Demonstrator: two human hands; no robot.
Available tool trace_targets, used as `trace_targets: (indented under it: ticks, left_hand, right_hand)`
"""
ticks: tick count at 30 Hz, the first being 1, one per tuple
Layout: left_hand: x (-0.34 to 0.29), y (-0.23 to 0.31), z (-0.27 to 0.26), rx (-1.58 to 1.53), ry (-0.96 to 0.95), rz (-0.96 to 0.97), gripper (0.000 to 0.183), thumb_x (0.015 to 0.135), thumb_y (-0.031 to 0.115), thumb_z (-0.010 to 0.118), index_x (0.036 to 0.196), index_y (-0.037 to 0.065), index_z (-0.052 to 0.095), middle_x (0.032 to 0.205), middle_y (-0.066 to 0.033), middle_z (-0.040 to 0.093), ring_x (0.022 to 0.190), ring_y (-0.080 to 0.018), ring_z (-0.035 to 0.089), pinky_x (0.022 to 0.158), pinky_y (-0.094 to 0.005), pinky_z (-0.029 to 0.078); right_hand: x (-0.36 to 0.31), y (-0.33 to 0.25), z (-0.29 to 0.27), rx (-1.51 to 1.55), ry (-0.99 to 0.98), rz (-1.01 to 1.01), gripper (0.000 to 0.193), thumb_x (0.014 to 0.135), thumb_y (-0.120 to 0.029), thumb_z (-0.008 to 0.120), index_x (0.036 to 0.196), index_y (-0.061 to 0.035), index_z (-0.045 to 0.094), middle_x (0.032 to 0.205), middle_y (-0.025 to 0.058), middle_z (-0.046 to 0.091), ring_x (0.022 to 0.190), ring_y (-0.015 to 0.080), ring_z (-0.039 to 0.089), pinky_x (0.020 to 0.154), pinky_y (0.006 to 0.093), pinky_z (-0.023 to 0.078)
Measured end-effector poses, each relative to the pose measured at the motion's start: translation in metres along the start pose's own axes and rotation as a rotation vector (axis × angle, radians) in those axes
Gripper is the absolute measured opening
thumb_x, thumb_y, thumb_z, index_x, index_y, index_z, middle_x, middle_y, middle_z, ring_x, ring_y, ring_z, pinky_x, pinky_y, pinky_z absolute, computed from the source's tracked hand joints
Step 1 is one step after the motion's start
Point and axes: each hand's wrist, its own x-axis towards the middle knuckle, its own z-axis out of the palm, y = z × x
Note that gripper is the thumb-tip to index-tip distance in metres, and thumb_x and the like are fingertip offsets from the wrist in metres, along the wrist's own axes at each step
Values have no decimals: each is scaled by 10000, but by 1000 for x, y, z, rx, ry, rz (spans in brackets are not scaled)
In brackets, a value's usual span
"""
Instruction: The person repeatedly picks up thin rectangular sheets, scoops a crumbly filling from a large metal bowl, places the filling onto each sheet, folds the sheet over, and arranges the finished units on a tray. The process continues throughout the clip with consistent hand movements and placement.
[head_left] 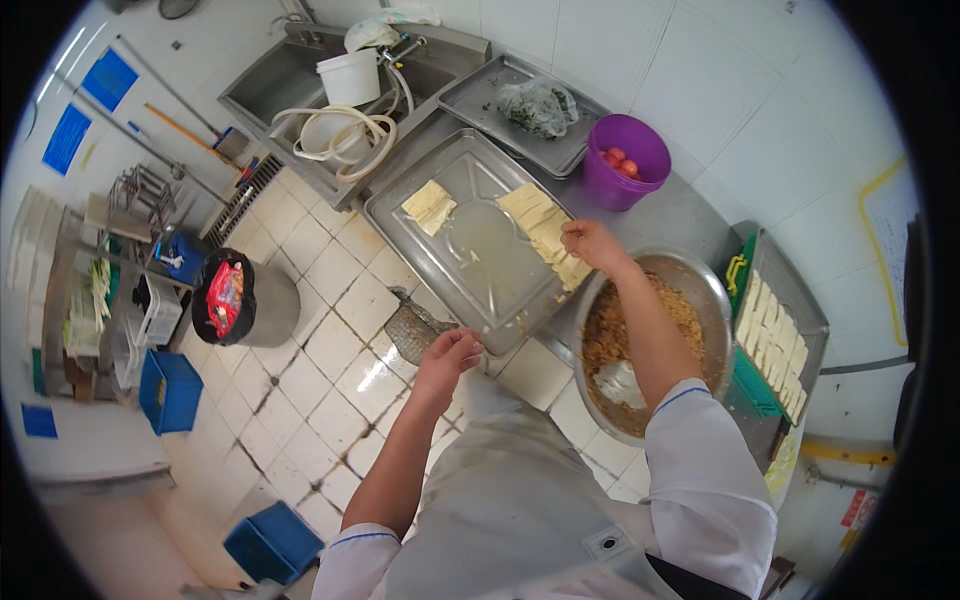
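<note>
right hand (598, 247) is by pale slices (534, 217); blue notices (110, 79) are illegible.

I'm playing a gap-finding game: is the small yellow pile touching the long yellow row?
Apart. The head view shows bare metal tray between the small yellow pile and the long yellow row.

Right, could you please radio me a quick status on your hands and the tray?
Right hand at longer row of pale slices, contact unclear. Left hand loosely curled near corner of metal tray. Nothing obvious blocking; mixing bowl partly behind right forearm.
</note>
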Motion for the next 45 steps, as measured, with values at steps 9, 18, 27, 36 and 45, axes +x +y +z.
trace_targets:
  ticks: [9, 18, 27, 36, 45]
  left_hand:
    - [194, 60, -40, 364, -74, -20, 331, 1027, 215, 658, 1266, -10, 615, 1061, -42, 672, 937, -119, 621, 847, -271, 519]
    - [383, 73, 15, 834, -229, 354, 326, 959, 178, 701, 1237, 13, 658, 1108, -122, 740, 1020, -208, 716, 929, -338, 553]
    - [464, 71, 53, 945, -526, 501, 485, 880, 151, 741, 1336, 21, 637, 1283, -222, 675, 1170, -396, 653, 1017, -454, 524]
    - [481, 72, 49, 948, -632, 487, 417, 884, 140, 742, 1276, 21, 666, 1185, -213, 694, 1092, -400, 663, 970, -465, 536]
    - [479, 81, 46, 939, -670, 552, 343, 917, 153, 715, 1229, 23, 663, 1157, -220, 675, 1088, -421, 633, 949, -488, 521]
  right_hand:
    - [154, 9, 36, -418, 233, 76, 390, 872, -108, 648, 1243, -22, 731, 1085, 213, 761, 994, 353, 739, 866, 414, 577]
    - [184, -10, 57, -695, 254, 264, 516, 823, -68, 672, 1338, -71, 673, 1273, 246, 681, 1228, 384, 636, 1052, 437, 515]
    - [195, -26, 66, -712, 270, 412, 483, 842, -36, 635, 1313, -128, 690, 1280, 200, 619, 1222, 362, 626, 1054, 438, 515]
    - [202, -28, 74, -708, 330, 493, 448, 828, -28, 639, 1262, -111, 714, 1305, 215, 600, 1177, 406, 652, 1025, 467, 534]
    - [205, -36, 79, -599, 388, 517, 375, 847, -43, 626, 1200, -88, 745, 1243, 233, 660, 1173, 417, 656, 1033, 464, 529]
